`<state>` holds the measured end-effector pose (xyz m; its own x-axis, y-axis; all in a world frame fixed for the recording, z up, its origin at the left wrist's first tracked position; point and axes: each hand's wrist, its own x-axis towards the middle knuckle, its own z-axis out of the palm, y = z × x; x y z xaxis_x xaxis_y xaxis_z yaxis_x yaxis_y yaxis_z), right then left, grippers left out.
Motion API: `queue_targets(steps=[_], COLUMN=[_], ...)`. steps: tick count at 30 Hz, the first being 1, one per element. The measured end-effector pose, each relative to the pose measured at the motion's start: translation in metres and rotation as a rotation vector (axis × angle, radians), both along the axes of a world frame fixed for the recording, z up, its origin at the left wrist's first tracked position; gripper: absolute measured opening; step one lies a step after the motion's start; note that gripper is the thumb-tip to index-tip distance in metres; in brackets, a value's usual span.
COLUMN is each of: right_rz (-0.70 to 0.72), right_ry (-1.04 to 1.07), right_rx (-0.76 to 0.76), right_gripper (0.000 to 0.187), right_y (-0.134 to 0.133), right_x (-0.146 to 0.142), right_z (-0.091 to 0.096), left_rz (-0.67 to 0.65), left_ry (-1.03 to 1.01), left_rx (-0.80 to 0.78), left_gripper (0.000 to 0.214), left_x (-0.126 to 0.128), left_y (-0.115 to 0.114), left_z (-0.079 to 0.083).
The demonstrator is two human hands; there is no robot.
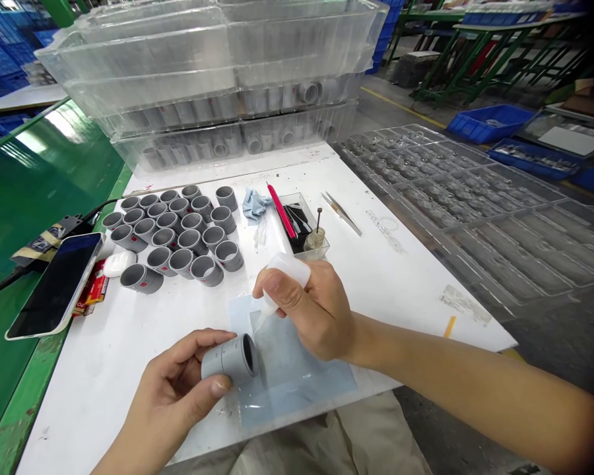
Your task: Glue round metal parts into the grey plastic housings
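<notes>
Left hand [178,389] curls palm-up in a closed grip, right hand [317,310] pinches shut close beside it.

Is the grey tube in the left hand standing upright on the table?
No, the left hand holds the grey tube on its side, open end toward the white bottle in the right hand.

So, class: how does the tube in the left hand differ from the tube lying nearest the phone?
The held tube is gripped in the left hand, mouth facing right; the lying tube rests untouched on the table, mouth facing left. Both are grey, on their sides.
</notes>
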<state>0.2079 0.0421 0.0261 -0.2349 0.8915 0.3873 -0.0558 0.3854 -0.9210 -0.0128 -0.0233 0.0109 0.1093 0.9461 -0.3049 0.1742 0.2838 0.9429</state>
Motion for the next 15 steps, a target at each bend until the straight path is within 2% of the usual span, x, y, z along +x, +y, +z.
queue_targets(steps=[3, 5, 9, 12, 15], right_rz=[-0.009, -0.068, -0.234, -0.317, -0.36], right_ry=[0.059, 0.099, 0.149, 0.178, 0.173], right_rx=[-0.043, -0.064, -0.03, -0.039, -0.107], right_gripper=[0.048, 0.049, 0.047, 0.037, 0.024], right_y=[0.0, 0.001, -0.007, -0.033, -0.069], right_x=[0.002, 0.005, 0.016, 0.025, 0.03], right_z=[0.005, 0.011, 0.021, 0.015, -0.003], left_rz=[-0.026, -0.029, -0.05, -0.077, -0.075], left_ry=[0.019, 0.008, -0.054, -0.143, -0.167], left_rx=[-0.017, -0.007, 0.14, 0.241, 0.221], left_gripper=[0.051, 0.052, 0.033, 0.026, 0.021], left_x=[-0.004, -0.006, -0.005, 0.0, 0.004], left_y=[-0.001, -0.001, -0.001, -0.002, -0.007], left_z=[-0.002, -0.004, -0.01, -0.013, -0.014])
